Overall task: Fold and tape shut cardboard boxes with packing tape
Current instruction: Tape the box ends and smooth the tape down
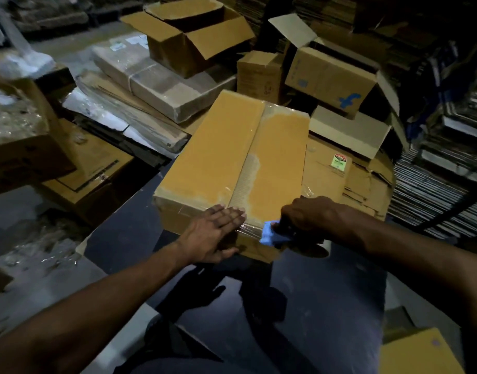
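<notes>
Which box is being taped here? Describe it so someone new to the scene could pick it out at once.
Start at the dark table in the foreground; the box lies on its far edge, under the left hand. Unlike the open cartons behind, its yellow flaps are closed, with clear tape along the centre seam.

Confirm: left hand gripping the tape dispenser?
No. The left hand lies flat on the box; the right hand holds the blue dispenser.

A single head-worn view looks forward and down, close over both hands [213, 233] at a box [232, 168]
</notes>
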Available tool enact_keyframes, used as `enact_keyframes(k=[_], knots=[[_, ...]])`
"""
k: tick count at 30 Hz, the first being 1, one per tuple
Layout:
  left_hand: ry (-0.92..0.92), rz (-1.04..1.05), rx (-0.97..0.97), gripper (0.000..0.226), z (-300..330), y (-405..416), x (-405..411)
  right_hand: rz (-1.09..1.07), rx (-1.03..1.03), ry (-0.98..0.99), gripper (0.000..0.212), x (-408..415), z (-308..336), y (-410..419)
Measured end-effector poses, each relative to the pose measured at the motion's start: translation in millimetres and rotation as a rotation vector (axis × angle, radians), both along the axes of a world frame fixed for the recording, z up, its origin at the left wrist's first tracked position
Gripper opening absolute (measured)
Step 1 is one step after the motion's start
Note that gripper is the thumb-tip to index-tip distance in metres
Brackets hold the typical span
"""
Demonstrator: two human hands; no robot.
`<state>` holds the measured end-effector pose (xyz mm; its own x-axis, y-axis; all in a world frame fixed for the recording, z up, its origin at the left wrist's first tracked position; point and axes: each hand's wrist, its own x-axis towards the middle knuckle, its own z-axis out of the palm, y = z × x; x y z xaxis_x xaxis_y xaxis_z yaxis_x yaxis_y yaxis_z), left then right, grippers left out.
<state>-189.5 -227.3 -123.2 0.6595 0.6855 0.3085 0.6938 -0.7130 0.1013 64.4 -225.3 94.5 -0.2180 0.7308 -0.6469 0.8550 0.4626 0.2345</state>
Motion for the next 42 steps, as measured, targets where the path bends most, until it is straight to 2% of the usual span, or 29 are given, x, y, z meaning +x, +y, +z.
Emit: enact_keyframes(k=[6, 11, 14, 17, 18, 20, 21, 22, 24, 27, 32, 35, 37, 39, 42], knots=[[0.069, 0.057, -0.034, 0.098, 7, -4, 3, -0.084, -0.011, 0.01, 0.049, 34, -10, -6], [0.083, 0.032, 0.011, 0.108, 31, -25, 55, 0.038, 0.014, 0.057, 0.037, 35, -10, 1], [0.091, 0.016, -0.055, 0.11, 17, -35, 94, 0.077, -0.026, 0.034, 0.015, 43, -23, 9], [0.084, 0.026, -0.083, 0.111, 5, -39, 93, 0.1, -0.022, 0.033, 0.008, 55, -28, 1], [0.088, 0.021, -0.083, 0.112, 5, -40, 90, 0.136, -0.017, 0.051, 0.017, 57, -25, -6], [0.082, 0.015, -0.075, 0.112, 6, -41, 88, 0.216, -0.039, 0.022, 0.055, 63, -15, -18], [0.086, 0.013, -0.074, 0.112, 6, -40, 89, 0.215, -0.042, -0.005, 0.064, 69, -15, -23], [0.092, 0.013, -0.077, 0.113, 7, -39, 89, 0.201, -0.028, -0.001, 0.059, 74, -11, -28], [0.099, 0.018, -0.079, 0.113, 7, -38, 88, 0.033, -0.017, 0.063, 0.033, 93, -8, -35], [0.137, 0.027, -0.085, 0.115, 6, -38, 87, -0.24, -0.052, 0.15, 0.049, 126, 4, -44], [0.131, 0.013, -0.104, 0.112, 9, -37, 87, -0.3, -0.019, 0.199, 0.053, 152, 8, -50], [0.137, 0.01, -0.11, 0.111, 15, -38, 86, -0.333, -0.019, 0.259, 0.053, 158, -13, -42], [0.14, 0.013, -0.116, 0.111, 18, -38, 87, -0.345, -0.013, 0.263, 0.046, 159, -27, -38], [0.143, 0.008, -0.129, 0.11, 20, -38, 87, -0.298, 0.002, 0.241, 0.029, 156, -41, -40], [0.143, -0.004, -0.15, 0.109, 23, -37, 87, -0.2, -0.064, 0.222, 0.076, 151, -63, -42]])
